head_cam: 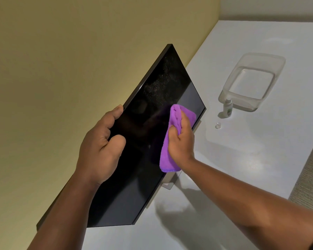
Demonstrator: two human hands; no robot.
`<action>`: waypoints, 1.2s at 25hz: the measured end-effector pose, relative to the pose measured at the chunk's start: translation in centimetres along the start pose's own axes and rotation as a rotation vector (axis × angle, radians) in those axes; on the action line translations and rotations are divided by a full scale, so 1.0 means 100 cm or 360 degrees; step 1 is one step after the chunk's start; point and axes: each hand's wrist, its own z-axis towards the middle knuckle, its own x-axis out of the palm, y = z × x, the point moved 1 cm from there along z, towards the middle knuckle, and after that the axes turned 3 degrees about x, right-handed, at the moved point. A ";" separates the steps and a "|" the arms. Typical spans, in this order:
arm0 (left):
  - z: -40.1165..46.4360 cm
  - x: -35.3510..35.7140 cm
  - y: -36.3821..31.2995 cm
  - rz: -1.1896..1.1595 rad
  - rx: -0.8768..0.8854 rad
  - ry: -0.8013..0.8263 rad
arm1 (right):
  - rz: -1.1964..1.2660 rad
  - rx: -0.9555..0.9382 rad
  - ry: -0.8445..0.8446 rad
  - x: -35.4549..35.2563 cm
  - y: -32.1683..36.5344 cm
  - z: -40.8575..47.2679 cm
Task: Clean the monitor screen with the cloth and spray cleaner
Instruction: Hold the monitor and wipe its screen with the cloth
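Wiping stage under way. The monitor (pixel 157 141) stands on the white desk (pixel 260 159) close to the yellow wall, its dark screen off.

Left hand (pixel 99 147): fingers curled over the monitor's top edge with the thumb lying on the front glass, steadying the panel.

Right hand (pixel 181 139): fingers closed on a bunched purple microfibre cloth (pixel 167 156) and pressing it against the screen near the lower bezel, around the middle of the panel's width.

Spray: a fine speckle of droplets or dust shows on the far part of the screen (pixel 161 82), beyond the cloth. Judgement: cleaner has already been applied there and that patch is not yet wiped. The glass on the near side of the cloth looks dark and even, though the reflections make it hard to say whether it is clean.

The small spray bottle (pixel 227 108) stands upright on the desk toward the far edge, just in front of a clear plastic tub (pixel 276 69). Its cap (pixel 218 125) lies apart, nearer the monitor.

Left to do, as judged: wipe the speckled area and recap the bottle.
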 end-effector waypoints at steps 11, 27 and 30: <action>-0.003 0.001 -0.004 0.0118 0.0000 -0.0048 | 0.0019 -0.0214 0.0068 0.000 0.016 0.000; -0.003 0.000 -0.009 0.0107 -0.0052 -0.0015 | -0.0415 -0.0419 0.0212 -0.014 0.014 -0.013; -0.002 0.000 -0.008 0.0110 -0.0039 -0.0027 | -0.0414 -0.0591 0.0139 0.013 0.042 -0.012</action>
